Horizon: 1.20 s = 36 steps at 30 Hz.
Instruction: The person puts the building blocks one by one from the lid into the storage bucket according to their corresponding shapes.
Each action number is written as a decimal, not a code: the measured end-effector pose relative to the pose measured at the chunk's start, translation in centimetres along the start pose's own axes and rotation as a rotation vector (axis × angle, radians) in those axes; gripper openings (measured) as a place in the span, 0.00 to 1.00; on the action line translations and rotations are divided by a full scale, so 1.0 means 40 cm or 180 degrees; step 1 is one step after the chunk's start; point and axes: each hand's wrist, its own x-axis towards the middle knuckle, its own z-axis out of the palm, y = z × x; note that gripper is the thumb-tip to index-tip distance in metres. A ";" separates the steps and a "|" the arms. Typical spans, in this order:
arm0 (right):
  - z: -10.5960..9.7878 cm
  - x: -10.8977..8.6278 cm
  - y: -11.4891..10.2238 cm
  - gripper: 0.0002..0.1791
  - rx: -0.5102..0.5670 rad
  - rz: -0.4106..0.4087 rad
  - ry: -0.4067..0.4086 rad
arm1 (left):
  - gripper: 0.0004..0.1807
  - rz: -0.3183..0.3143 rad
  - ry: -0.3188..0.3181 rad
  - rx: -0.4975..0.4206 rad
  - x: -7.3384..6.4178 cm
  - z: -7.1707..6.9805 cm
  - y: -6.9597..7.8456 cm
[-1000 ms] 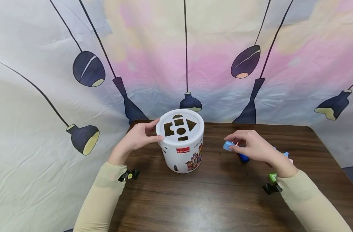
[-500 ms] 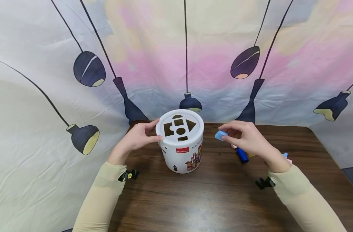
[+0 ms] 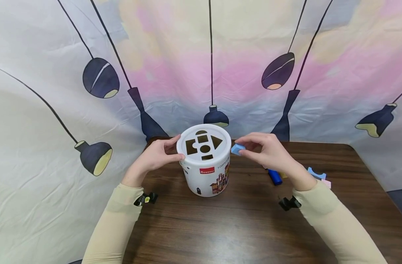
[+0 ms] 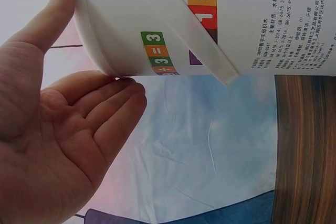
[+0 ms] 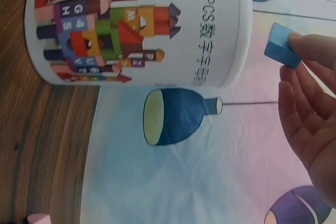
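A white bucket (image 3: 205,179) stands upright on the table, and its lid (image 3: 217,154) has several cut-out holes of different shapes. Against the left side of the lid's rim, my left hand (image 3: 156,156) rests its thumb and fingertips, with the fingers nearly straight in the left wrist view. Between thumb and fingertips my right hand (image 3: 268,148) pinches a small light blue block (image 3: 237,149). That block is in the air just right of the bucket's rim. In the right wrist view a gap shows between the block (image 5: 282,45) and the bucket (image 5: 210,30).
On the wooden table (image 3: 220,227), a dark blue cylinder block (image 3: 275,177) lies under the right hand. Farther right are a light blue curved block (image 3: 316,173) and a pink block (image 3: 326,183). A printed cloth (image 3: 247,91) hangs behind the table.
My right hand has carried the light blue block leftward and slightly up, to beside the bucket's rim. More blocks on the right are uncovered. My left hand and the bucket have stayed put.
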 end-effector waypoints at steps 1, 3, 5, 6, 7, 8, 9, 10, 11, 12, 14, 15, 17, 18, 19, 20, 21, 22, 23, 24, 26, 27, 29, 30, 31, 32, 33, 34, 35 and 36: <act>0.005 0.007 -0.003 0.18 0.0008 -0.0029 -0.0010 | 0.50 -0.0001 -0.0002 -0.0008 0.000 0.000 0.000; 0.015 0.022 -0.009 0.17 0.0020 -0.0099 -0.0030 | 0.50 -0.0003 -0.0018 -0.0041 0.000 0.000 -0.001; 0.026 0.036 -0.017 0.17 0.0039 -0.0163 -0.0055 | 0.50 -0.0005 -0.0030 -0.0072 -0.001 0.000 -0.002; 0.032 0.043 -0.021 0.17 0.0050 -0.0194 -0.0067 | 0.50 -0.0005 -0.0037 -0.0087 -0.002 0.000 -0.002; 0.038 0.050 -0.025 0.17 0.0058 -0.0224 -0.0080 | 0.50 -0.0004 -0.0039 -0.0097 -0.002 0.001 -0.003; 0.044 0.056 -0.030 0.17 0.0068 -0.0253 -0.0094 | 0.50 -0.0005 -0.0047 -0.0123 -0.002 0.002 -0.003; 0.050 0.062 -0.035 0.17 0.0082 -0.0273 -0.0108 | 0.50 -0.0008 -0.0055 -0.0151 -0.003 0.002 -0.003; 0.056 0.067 -0.040 0.17 0.0093 -0.0292 -0.0122 | 0.50 -0.0003 -0.0056 -0.0158 -0.003 0.003 -0.003; 0.062 0.071 -0.045 0.16 0.0109 -0.0307 -0.0135 | 0.50 -0.0002 -0.0060 -0.0168 -0.003 0.004 -0.003; 0.068 0.075 -0.049 0.16 0.0127 -0.0313 -0.0145 | 0.50 0.0001 -0.0066 -0.0175 -0.003 0.004 -0.002; 0.079 0.081 -0.055 0.16 0.0174 -0.0312 -0.0170 | 0.50 -0.0005 -0.0074 -0.0181 -0.002 0.006 -0.002; 0.085 0.084 -0.057 0.16 0.0204 -0.0303 -0.0179 | 0.50 -0.0009 -0.0074 -0.0169 -0.001 0.007 -0.003; 0.095 0.089 -0.061 0.16 0.0245 -0.0287 -0.0194 | 0.50 -0.0018 -0.0071 -0.0125 -0.001 0.008 -0.005; 0.099 0.091 -0.061 0.16 0.0260 -0.0272 -0.0202 | 0.51 -0.0025 -0.0071 -0.0112 -0.001 0.008 -0.006; 0.103 0.094 -0.062 0.16 0.0276 -0.0266 -0.0212 | 0.51 -0.0031 -0.0074 -0.0096 0.000 0.009 -0.007; 0.107 0.095 -0.061 0.16 0.0278 -0.0256 -0.0218 | 0.51 -0.0030 -0.0072 -0.0067 0.000 0.009 -0.009; 0.110 0.098 -0.061 0.16 0.0277 -0.0251 -0.0223 | 0.51 -0.0030 -0.0072 -0.0047 0.000 0.008 -0.010; 0.113 0.099 -0.062 0.16 0.0273 -0.0252 -0.0230 | 0.51 -0.0027 -0.0068 -0.0016 0.000 0.008 -0.010; 0.116 0.101 -0.061 0.16 0.0271 -0.0248 -0.0239 | 0.51 -0.0024 -0.0065 -0.0001 0.000 0.007 -0.011; 0.119 0.103 -0.061 0.16 0.0270 -0.0249 -0.0248 | 0.51 -0.0020 -0.0064 0.0011 0.000 0.007 -0.012; 0.123 0.106 -0.061 0.16 0.0264 -0.0263 -0.0264 | 0.51 -0.0010 -0.0055 0.0030 0.000 0.005 -0.011; 0.126 0.108 -0.060 0.16 0.0260 -0.0274 -0.0273 | 0.51 -0.0010 -0.0055 0.0035 0.000 0.004 -0.011; 0.130 0.111 -0.060 0.15 0.0255 -0.0285 -0.0290 | 0.51 -0.0013 -0.0055 0.0037 0.001 0.003 -0.009; 0.131 0.113 -0.061 0.15 0.0248 -0.0293 -0.0297 | 0.51 -0.0014 -0.0057 0.0040 0.001 0.002 -0.008; 0.131 0.113 -0.062 0.15 0.0242 -0.0296 -0.0300 | 0.51 -0.0017 -0.0055 0.0037 0.001 0.002 -0.006; 0.132 0.114 -0.063 0.15 0.0235 -0.0293 -0.0304 | 0.51 -0.0019 -0.0057 0.0036 0.001 0.001 -0.005; 0.133 0.115 -0.064 0.15 0.0226 -0.0288 -0.0305 | 0.51 -0.0020 -0.0055 0.0038 0.001 0.001 -0.005; 0.133 0.115 -0.065 0.15 0.0216 -0.0285 -0.0306 | 0.51 -0.0021 -0.0053 0.0032 0.001 0.001 -0.003; 0.134 0.116 -0.066 0.15 0.0206 -0.0283 -0.0306 | 0.51 -0.0017 -0.0052 0.0031 0.001 0.001 -0.003; 0.134 0.116 -0.066 0.15 0.0203 -0.0282 -0.0303 | 0.51 -0.0014 -0.0047 0.0032 0.001 0.000 -0.003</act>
